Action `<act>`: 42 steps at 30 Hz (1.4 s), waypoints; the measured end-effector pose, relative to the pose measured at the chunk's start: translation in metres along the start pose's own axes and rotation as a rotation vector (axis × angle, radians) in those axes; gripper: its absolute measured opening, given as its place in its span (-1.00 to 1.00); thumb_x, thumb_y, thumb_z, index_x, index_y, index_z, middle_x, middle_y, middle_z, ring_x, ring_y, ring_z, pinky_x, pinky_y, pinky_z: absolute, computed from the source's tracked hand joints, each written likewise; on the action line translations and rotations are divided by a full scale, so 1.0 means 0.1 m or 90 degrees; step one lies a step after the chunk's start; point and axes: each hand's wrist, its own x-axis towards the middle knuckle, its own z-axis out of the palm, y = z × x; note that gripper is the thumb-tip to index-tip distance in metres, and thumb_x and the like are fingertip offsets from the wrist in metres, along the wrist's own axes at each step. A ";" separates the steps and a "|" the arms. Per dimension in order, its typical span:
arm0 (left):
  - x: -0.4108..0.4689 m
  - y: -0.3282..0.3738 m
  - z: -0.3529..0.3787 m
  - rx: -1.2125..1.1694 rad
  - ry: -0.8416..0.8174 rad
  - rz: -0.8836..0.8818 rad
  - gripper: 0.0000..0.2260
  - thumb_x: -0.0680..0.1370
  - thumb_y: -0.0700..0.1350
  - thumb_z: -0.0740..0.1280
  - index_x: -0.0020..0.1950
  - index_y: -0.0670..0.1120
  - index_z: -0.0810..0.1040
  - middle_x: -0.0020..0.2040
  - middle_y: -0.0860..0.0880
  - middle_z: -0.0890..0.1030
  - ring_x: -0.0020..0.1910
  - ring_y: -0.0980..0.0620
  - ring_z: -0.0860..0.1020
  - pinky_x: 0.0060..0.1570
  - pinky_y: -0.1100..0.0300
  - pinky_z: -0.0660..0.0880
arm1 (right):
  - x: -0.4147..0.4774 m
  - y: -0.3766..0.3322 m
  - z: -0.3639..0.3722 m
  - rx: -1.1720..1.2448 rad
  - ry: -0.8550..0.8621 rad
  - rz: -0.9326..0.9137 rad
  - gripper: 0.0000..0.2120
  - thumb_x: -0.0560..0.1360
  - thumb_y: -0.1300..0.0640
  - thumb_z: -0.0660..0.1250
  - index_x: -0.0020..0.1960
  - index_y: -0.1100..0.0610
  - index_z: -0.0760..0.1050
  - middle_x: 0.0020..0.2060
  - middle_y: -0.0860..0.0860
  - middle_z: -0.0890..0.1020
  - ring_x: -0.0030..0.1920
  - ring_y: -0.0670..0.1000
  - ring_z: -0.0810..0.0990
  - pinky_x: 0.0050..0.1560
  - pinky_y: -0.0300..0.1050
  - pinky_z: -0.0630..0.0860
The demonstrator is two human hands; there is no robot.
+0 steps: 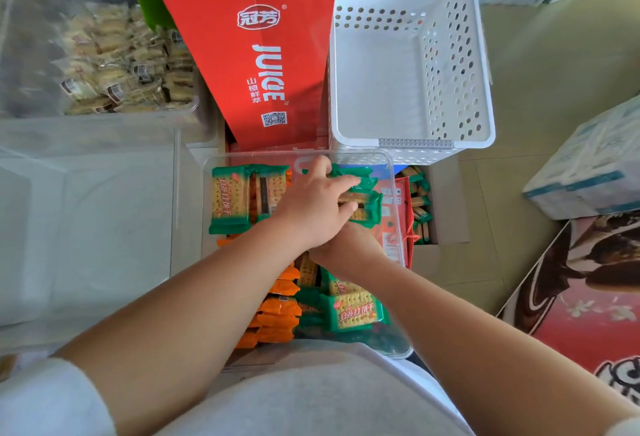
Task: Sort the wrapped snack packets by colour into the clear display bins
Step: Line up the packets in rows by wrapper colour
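Left hand [313, 205]: reaching forward over the middle of the clear bin [398, 214], palm down, fingers curled round a small stack of green packets [363, 200] near the bin's far right corner; closed on that stack
Right hand [346, 245]: lying under the left wrist, mostly covered by it; only knuckles and the back of the hand visible; open or closed, cannot tell
Forearms: both bare, crossing low in the frame, left over right; pale sleeves at the bottom corners
Green packets held: ends sticking out past the left fingertips, cracker edges showing through the wrap
Green packets at far left corner of bin [230, 200]: lying flat, side by side, printed faces up
Green packets at near right side of bin [353, 311]: heaped loosely, one face up on top
Orange packets [277, 311]: stacked along the near left side of the bin, partly hidden by the left forearm
Bin floor: middle part hidden by both hands
Red juice carton [263, 55]: beyond the bin's far edge
White perforated basket [412, 55]: beyond the far right corner, nothing visible inside
Cardboard box [440, 207]: just right of the bin, more green packets inside, largely hidden by the bin wall
Far-left clear tub of pale snacks [121, 65]: blurred, wrapping hard to read
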 end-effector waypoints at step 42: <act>-0.07 -0.36 -0.10 0.144 0.043 0.058 -0.83 0.40 -0.08 0.55 -0.10 -0.08 0.63 -0.14 -0.03 0.67 -0.02 -0.16 0.58 0.02 -0.03 0.38 | -0.35 0.28 -0.65 -0.157 0.148 -0.039 -0.71 0.46 0.02 0.38 0.08 0.04 0.36 -0.36 -0.05 0.47 -0.37 -0.02 0.42 -0.41 -0.12 0.37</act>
